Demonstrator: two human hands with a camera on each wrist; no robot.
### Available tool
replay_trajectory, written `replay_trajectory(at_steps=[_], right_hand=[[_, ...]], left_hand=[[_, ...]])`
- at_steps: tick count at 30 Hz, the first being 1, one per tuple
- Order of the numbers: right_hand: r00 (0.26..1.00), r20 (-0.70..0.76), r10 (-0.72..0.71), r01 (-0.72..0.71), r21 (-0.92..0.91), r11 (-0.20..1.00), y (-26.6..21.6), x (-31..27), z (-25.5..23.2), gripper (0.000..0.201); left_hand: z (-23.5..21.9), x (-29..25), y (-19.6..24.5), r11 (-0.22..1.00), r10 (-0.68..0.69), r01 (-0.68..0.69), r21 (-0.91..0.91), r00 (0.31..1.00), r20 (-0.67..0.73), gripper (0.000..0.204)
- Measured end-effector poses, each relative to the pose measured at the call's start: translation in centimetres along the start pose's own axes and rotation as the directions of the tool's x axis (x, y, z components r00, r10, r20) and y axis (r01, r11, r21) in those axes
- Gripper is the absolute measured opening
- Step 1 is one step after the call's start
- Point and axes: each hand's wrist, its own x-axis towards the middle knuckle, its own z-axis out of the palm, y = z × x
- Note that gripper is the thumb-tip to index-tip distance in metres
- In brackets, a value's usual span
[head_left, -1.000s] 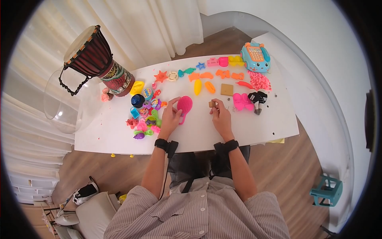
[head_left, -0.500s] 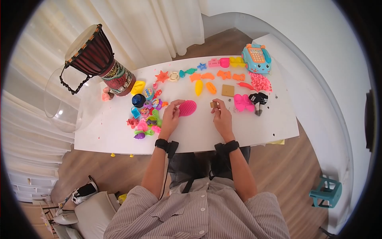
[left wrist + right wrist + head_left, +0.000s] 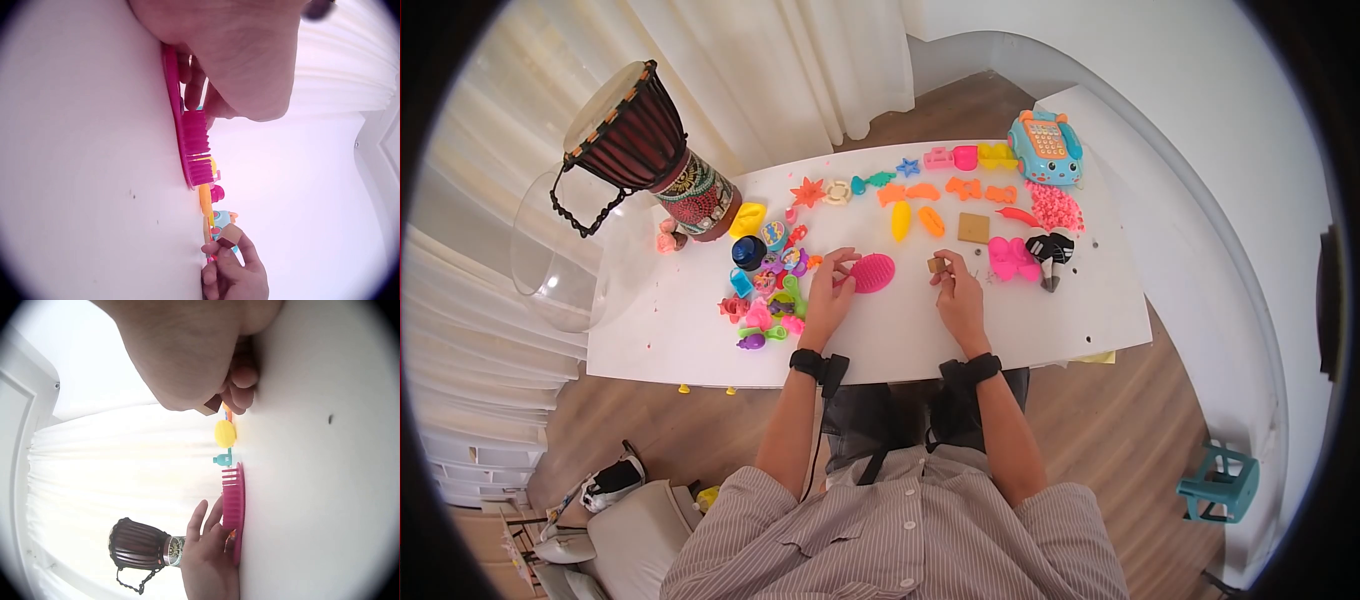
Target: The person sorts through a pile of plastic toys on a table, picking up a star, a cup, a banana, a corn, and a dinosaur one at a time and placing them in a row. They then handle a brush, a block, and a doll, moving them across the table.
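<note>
A pink hairbrush [image 3: 873,272] lies on the white table, bristles up, its handle running toward the left hand [image 3: 828,300]. Thumb and fingers of that hand hold the handle, partly covered by the palm in the left wrist view. To the right, the right hand [image 3: 960,303] pinches a small light-brown block [image 3: 937,265] between thumb and fingers, just above the table. In the left wrist view the block [image 3: 230,235] shows flat faces and sharp edges. A gap of bare table separates the block from the bristles [image 3: 234,506].
Left of the hands sits a pile of small toys [image 3: 765,305], with a blue jar [image 3: 747,253] and a drum [image 3: 690,185] behind. Moulds line the back, near a toy phone [image 3: 1045,148]. A tan square [image 3: 973,228] and a pink mould [image 3: 1012,259] lie right.
The left hand has turned the hairbrush, so its handle now points left into the hand instead of toward the body. The right hand keeps the block in nearly the same place.
</note>
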Motion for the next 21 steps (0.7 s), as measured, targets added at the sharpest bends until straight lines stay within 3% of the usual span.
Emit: replay_trajectory(at_steps=[5, 7, 11, 21], right_hand=[[1.0, -0.016, -0.023, 0.023, -0.001, 1.0, -0.3, 0.0, -0.1, 0.037], [0.998, 0.031, 0.056, -0.056, 0.021, 0.998, -0.6, -0.1, -0.3, 0.035], [0.999, 0.014, 0.045, -0.045, 0.01, 0.999, -1.0, 0.0, -0.2, 0.035], [0.99, 0.067, 0.123, -0.123, -0.003, 0.992, -1.8, 0.1, -0.6, 0.031]], left_hand=[[0.1, -0.2, 0.7, 0.997, 0.017, -0.018, 0.075, 1.0, 0.022, 0.062], [0.2, -0.2, 1.1, 0.993, 0.017, -0.02, 0.113, 1.0, 0.025, 0.063], [0.1, -0.2, 1.6, 0.982, 0.005, -0.014, 0.189, 0.999, 0.047, 0.066], [0.4, 0.1, 0.3, 0.983, 0.018, -0.018, 0.184, 1.0, 0.002, 0.059]])
